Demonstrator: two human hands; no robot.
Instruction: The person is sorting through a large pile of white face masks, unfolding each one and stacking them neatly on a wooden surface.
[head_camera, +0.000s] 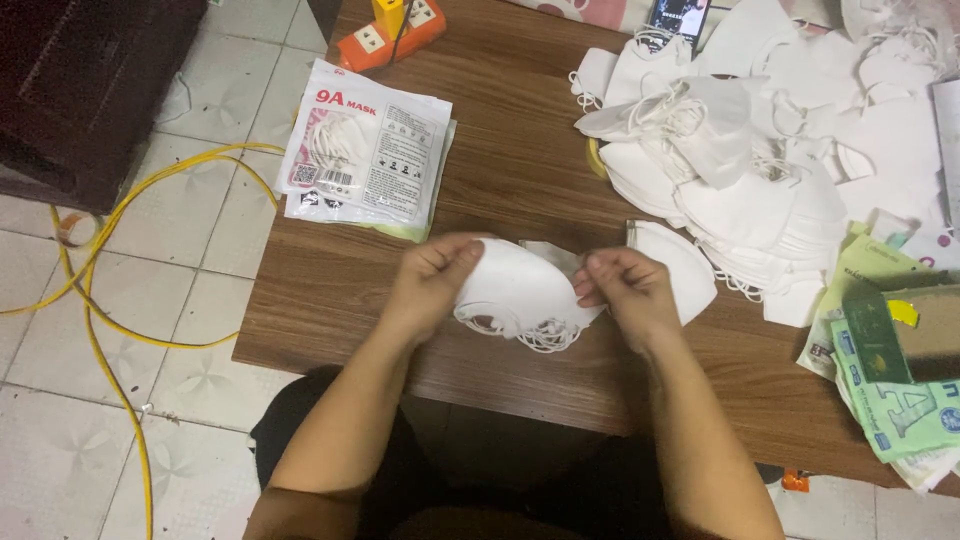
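Both hands, left (432, 283) and right (628, 290), are pinching a mask stack (520, 295) with narrow fingers; dangling loops (545, 338) risk tangling or slipping.

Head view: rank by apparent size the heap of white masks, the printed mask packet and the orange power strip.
1. Heap of white masks, largest by far.
2. Printed mask packet.
3. Orange power strip, smallest, though the frame's top edge cuts it off.

We note bare forearms, no sleeves, no rings or watch on left hand (430, 285) or right hand (630, 290); dark clothing below the table (520, 170) edge.
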